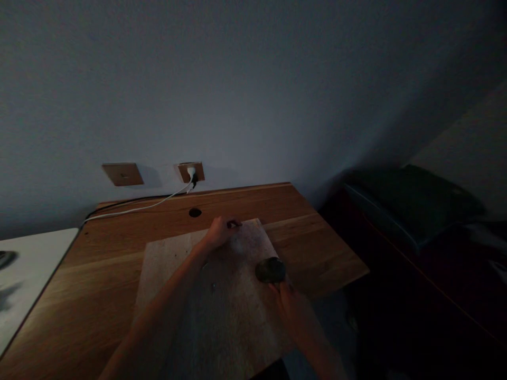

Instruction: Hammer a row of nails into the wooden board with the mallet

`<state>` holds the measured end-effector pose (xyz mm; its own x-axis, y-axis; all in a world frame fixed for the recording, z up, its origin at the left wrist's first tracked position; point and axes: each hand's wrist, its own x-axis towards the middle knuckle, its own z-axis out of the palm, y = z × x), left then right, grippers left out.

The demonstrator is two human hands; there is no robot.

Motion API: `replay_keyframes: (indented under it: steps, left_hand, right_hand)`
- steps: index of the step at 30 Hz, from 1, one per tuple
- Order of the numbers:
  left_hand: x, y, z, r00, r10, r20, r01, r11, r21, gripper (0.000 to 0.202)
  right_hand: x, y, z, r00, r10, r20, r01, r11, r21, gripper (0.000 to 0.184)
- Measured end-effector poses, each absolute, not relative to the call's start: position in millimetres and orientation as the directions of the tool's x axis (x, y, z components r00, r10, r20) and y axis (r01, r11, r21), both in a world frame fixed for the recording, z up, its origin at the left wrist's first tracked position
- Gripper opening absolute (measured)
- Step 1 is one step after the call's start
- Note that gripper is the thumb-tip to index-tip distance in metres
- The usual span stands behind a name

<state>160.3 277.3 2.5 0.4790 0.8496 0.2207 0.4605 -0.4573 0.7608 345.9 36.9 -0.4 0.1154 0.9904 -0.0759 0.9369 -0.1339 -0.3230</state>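
Note:
A pale board point(233, 311) lies flat on the wooden desk. Near its far edge rests my left hand point(220, 230), its fingers curled together and pinched toward the right; whatever is between the fingertips is too dark and small to make out. At the board's right edge, my right hand point(289, 302) is closed at the near side of a dark oval object point(270, 269). That object looks rounded and smooth on top, and its kind does not show. A few small marks or bits point(213, 286) are scattered on the board.
The wooden desk point(317, 248) stands against a grey wall. Behind, a white plug point(191, 172) sits in an outlet, with cables point(134, 210) running left. A round hole point(195, 212) pierces the desk. A white surface point(43, 258) lies left; a dark green cushion point(420, 206) is right.

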Motion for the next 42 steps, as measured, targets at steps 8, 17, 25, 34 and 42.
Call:
replay_keyframes:
  steps: [8,17,25,34,42]
  left_hand:
    - [123,306,-11,0.277,0.909,0.311,0.172,-0.366,0.915,0.024]
    - [158,281,-7,0.467,0.83,0.305,0.317,-0.479,0.819,0.023]
    - [177,263,-4,0.676,0.716,0.174,0.426,-0.572,0.701,0.022]
    - [177,262,-1,0.696,0.701,0.156,0.429,-0.579,0.693,0.022]
    - [174,267,-6,0.715,0.673,0.19,0.36,-0.586,0.726,0.022]
  right_hand:
    - [356,29,-11,0.08,0.996,0.04,0.938,-0.062,-0.342,0.036]
    - [353,29,-10,0.086,0.995,0.049,0.943,-0.066,-0.326,0.037]
    - [352,30,-4,0.084,0.996,0.006,0.936,-0.076,-0.343,0.032]
    - [349,31,-2,0.092,0.996,-0.015,0.948,-0.092,-0.304,0.028]
    - [348,33,4,0.085,0.996,-0.023,0.954,-0.088,-0.287,0.031]
